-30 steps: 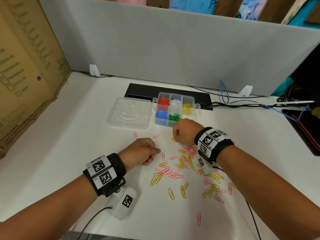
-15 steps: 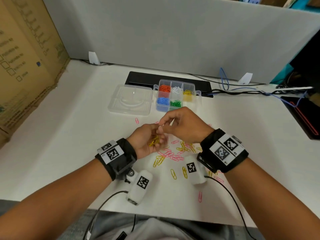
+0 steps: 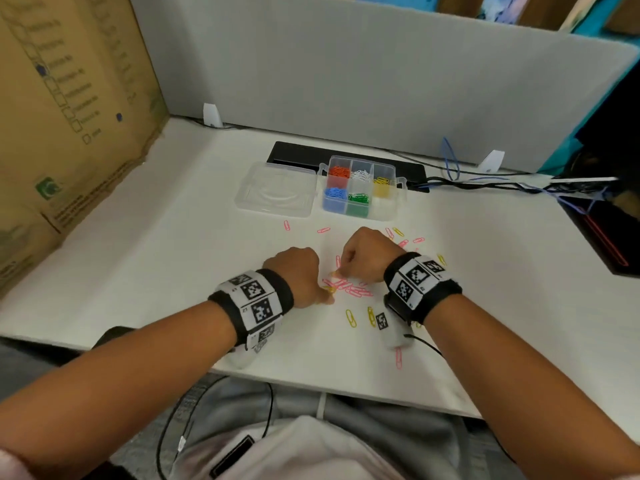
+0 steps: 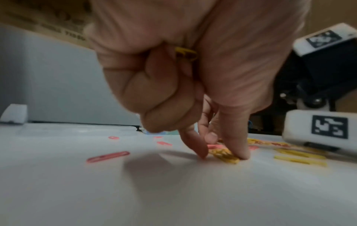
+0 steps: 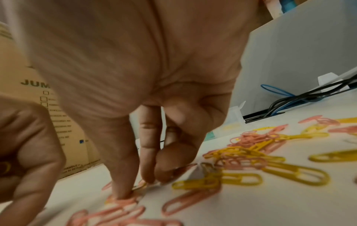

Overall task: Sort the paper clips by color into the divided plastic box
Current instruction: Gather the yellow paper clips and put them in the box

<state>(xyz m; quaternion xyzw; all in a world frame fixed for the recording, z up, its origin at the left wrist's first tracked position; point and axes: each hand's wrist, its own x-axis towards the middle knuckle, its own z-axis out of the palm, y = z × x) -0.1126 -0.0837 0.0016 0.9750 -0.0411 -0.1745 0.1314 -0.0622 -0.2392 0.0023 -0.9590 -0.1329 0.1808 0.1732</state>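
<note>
Beyond both hands, the divided plastic box already holds five sorted colors, while left hand and right hand each pinch yellow clips from the pink-and-yellow scatter on the table between them.

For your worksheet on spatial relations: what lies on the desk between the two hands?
Head view: pink paper clips lie between the left hand and right hand.

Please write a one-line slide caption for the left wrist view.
Left hand pinches yellow paper clips on the white table, more tucked in its palm.
</note>
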